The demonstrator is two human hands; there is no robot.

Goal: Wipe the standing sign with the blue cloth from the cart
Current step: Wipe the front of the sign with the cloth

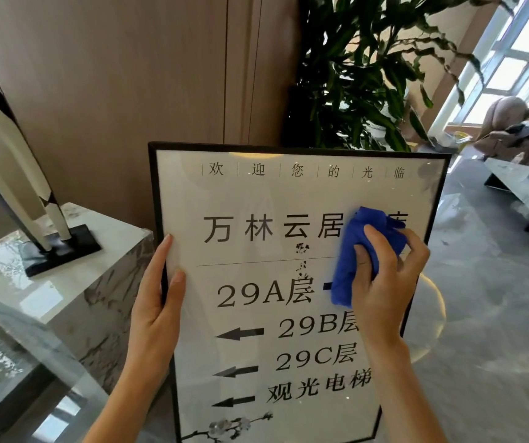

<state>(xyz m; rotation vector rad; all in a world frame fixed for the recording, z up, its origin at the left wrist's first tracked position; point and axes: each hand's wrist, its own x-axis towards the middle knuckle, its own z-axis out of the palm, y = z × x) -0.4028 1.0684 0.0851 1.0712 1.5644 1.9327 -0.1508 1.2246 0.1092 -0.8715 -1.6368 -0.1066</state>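
The standing sign (256, 199) is a white panel in a thin black frame, printed with black characters and arrows, and it fills the middle of the view. My left hand (156, 302) grips its left frame edge, thumb on the glass. My right hand (388, 279) presses a bunched blue cloth (352, 251) against the right half of the sign's face, covering part of the large lettering. The cart is not in view.
A marble pedestal (103, 251) carrying a tall sculpture on a black base (58, 247) stands to the left. Behind the sign rise a brown panelled wall and a leafy plant (362, 71). Glossy grey floor (487, 282), a low table and armchairs lie to the right.
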